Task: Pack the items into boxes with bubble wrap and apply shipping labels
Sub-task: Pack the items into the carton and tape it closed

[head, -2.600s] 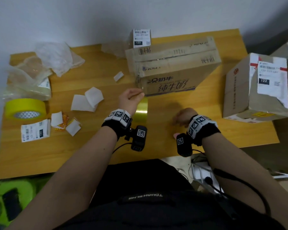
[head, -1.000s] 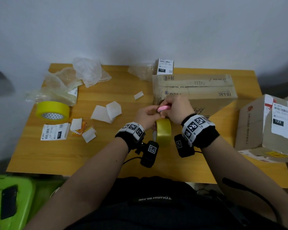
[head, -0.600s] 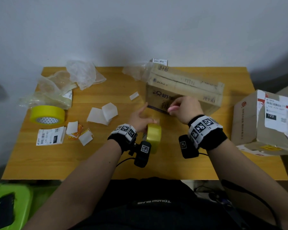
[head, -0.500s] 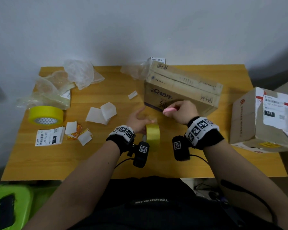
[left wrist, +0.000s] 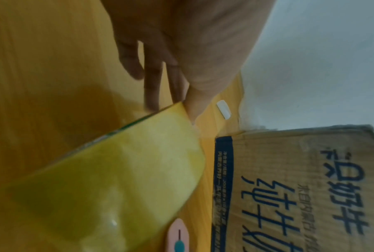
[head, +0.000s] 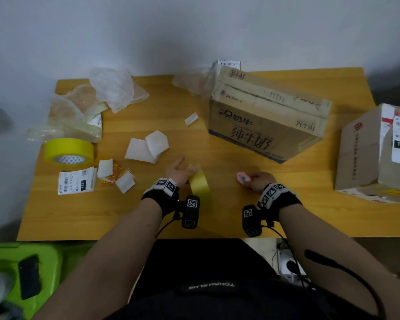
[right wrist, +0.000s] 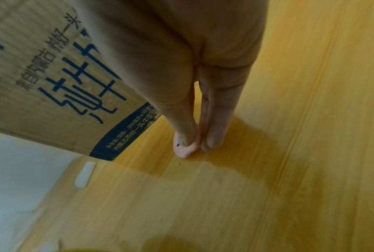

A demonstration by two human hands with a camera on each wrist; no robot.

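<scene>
A brown carton with blue print (head: 263, 116) lies closed at the back middle of the wooden table (head: 102, 215). My left hand (head: 183, 166) lies with straight fingers (left wrist: 153, 88) beside a yellow tape roll (head: 199, 185) standing on edge; the thumb side touches its rim. The roll (left wrist: 117, 179) fills the left wrist view, with the carton (left wrist: 300, 187) behind it. My right hand (head: 252, 180) pinches a small pink cutter (head: 243, 177) against the tabletop in front of the carton. In the right wrist view, thumb and fingers (right wrist: 216, 136) squeeze the cutter (right wrist: 184, 150).
A second carton with a shipping label (head: 376, 153) stands at the right edge. At the left are a larger yellow tape roll (head: 68, 150), a loose label (head: 76, 183), white backing papers (head: 146, 146) and crumpled plastic wrap (head: 111, 88). A green stool (head: 10, 269) holding a phone stands below left.
My right hand drew back from the carton and lowered the pink cutter to the table. My left hand came off the carton and now rests beside the tape roll. The carton was turned.
</scene>
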